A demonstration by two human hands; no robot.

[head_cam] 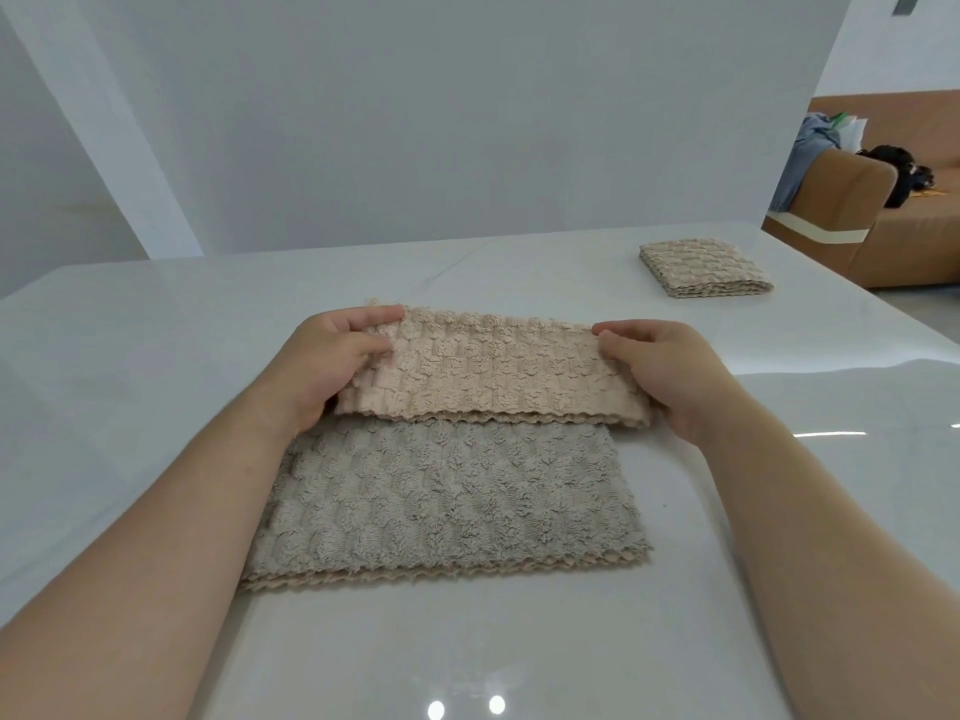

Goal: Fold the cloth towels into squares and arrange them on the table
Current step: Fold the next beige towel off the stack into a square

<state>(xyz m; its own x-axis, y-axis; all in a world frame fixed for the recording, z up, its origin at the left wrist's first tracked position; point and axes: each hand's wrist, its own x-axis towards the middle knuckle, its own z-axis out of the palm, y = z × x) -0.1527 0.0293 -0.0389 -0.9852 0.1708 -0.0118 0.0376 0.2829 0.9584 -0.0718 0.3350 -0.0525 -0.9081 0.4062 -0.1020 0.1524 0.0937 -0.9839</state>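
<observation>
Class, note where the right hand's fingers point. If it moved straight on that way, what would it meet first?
Probably the left hand, across the towel both hold; the right hand points left along it.

**Both grips clamped, one at each end**

Two bare forearms are stretched forward and angled inward. The left grip (pixel 332 366) is curled round the left end of the beige towel (pixel 488 371), fingertips pressed on top. The right grip (pixel 670 376) is curled likewise at the right end, knuckles turned outward.
</observation>
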